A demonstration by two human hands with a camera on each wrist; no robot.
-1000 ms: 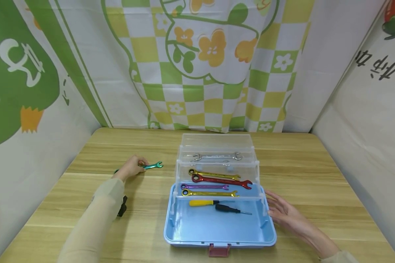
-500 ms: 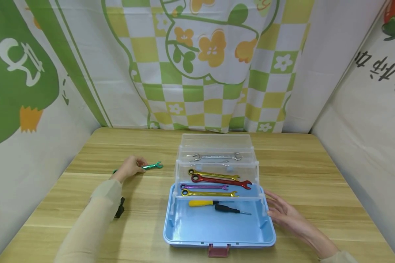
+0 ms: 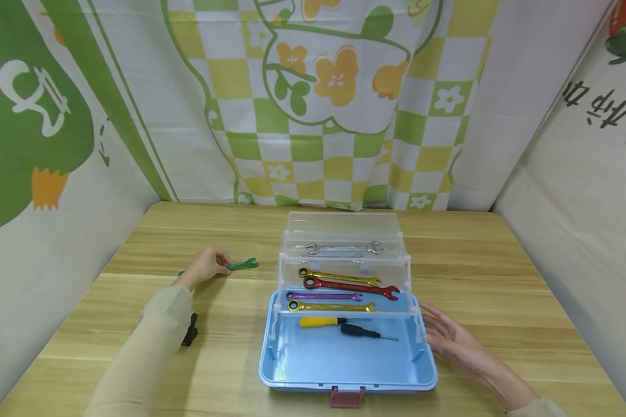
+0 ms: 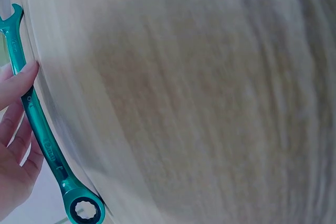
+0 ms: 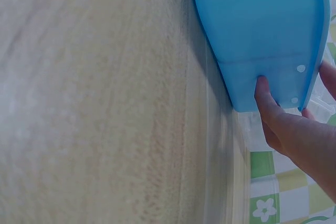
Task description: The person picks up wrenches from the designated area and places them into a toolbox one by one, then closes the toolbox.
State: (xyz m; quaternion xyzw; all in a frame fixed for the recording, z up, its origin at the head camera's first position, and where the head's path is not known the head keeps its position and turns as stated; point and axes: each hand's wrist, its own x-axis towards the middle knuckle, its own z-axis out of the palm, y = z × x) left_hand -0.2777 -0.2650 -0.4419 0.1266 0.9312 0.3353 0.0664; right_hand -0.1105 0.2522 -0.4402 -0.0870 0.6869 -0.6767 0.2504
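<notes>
Thumb and fingers of my left hand (image 3: 204, 265) pinch a green combination wrench (image 4: 44, 129) by its shank, close over the table at the left. Its open end points right, toward the toolbox; its ratchet ring shows low in the left wrist view. My right hand (image 3: 451, 336) touches the right side of the blue toolbox (image 3: 344, 365) with extended fingers. In the right wrist view one fingertip (image 5: 261, 81) lies against the box's outer wall, and others are at the rim. Two yellow wrenches, a red wrench (image 3: 352, 286) and a purple wrench (image 3: 323, 296) lie in the clear tray.
Silver wrenches (image 3: 344, 249) lie in the farther clear tier. A yellow screwdriver (image 3: 318, 322) and a black screwdriver (image 3: 360, 330) are in the box bottom. A red latch (image 3: 346, 397) hangs at the front. Something black (image 3: 190, 331) sits beside the left sleeve. Curtains border the table.
My left forearm has shifted slightly left, and the green wrench's open end has dipped a little toward me. The right hand and toolbox hold almost the same place.
</notes>
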